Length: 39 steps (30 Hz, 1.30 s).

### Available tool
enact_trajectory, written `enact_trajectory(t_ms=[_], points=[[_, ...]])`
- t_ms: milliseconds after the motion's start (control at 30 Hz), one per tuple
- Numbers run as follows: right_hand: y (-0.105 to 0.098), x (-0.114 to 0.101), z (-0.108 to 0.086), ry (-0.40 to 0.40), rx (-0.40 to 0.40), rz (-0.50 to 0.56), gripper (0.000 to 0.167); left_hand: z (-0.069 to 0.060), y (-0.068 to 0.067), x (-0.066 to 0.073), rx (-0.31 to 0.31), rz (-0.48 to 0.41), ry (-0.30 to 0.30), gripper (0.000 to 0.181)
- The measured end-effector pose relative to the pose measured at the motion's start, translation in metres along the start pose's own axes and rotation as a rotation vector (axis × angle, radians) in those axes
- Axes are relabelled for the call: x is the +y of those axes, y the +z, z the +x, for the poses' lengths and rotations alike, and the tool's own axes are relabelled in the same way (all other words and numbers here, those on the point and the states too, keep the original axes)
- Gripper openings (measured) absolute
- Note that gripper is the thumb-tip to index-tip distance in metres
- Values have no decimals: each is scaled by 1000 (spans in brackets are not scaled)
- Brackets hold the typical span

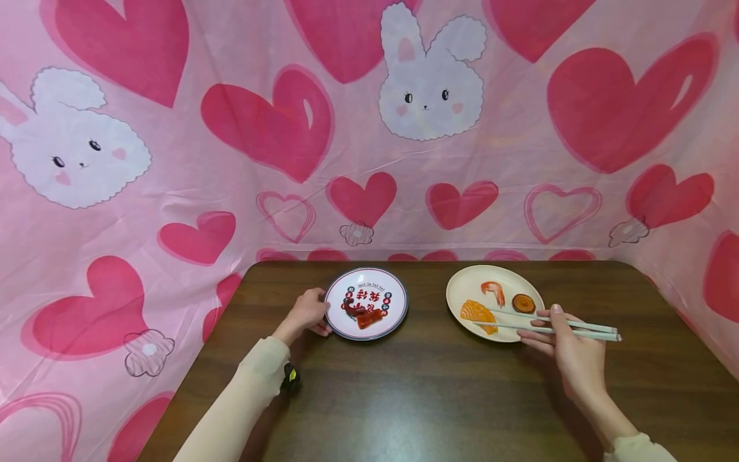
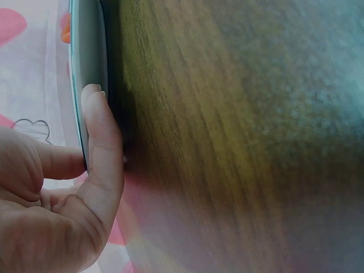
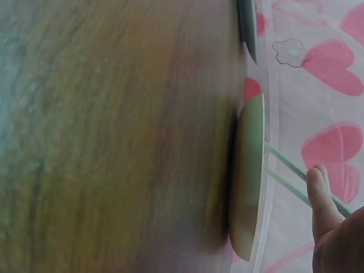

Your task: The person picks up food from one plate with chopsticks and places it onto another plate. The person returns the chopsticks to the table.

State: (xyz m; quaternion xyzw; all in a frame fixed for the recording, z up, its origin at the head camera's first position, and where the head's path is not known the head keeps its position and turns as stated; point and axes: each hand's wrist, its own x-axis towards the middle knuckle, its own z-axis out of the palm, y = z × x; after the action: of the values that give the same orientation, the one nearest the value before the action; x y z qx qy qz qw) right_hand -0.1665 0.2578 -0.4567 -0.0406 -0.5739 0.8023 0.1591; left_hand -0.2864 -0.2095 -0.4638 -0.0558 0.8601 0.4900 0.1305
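Observation:
My left hand grips the left edge of a white plate with a dark rim; in the left wrist view the fingers lie under the plate and the thumb at its rim. Two dark red food pieces lie on that plate. My right hand holds a pair of pale chopsticks over the cream plate. Their tips are at an orange salmon slice; whether they pinch it I cannot tell. A shrimp and a round brown mushroom piece lie on the same plate.
Both plates stand near the back edge of a brown wooden table, with a gap between them. A pink cloth with hearts and rabbits hangs behind and beside the table. A dark item with a yellow mark is by the left cuff.

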Motion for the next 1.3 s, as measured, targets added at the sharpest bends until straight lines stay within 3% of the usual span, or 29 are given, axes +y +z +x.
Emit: enact_trajectory(t_ms=[333,433,633,867,1100,1300], points=[[9,2,8,-36,203,-97,35,0,0,0,-5,7,-2,44],[14,2,7,-90,202,-150,37,0,0,0,-9,9,0,44],[20,0,4,-191,123,-235,40,0,0,0,-3,20,6,44],[8,-1,6,-93,65,-71,32,1,0,1,-6,17,-1,46],[-3,7,8,-41,-57,102,27,0,0,1,-3,8,-3,45],[-5,9,2,-38,-48,138,25,1,1,0,1,5,-4,46]])
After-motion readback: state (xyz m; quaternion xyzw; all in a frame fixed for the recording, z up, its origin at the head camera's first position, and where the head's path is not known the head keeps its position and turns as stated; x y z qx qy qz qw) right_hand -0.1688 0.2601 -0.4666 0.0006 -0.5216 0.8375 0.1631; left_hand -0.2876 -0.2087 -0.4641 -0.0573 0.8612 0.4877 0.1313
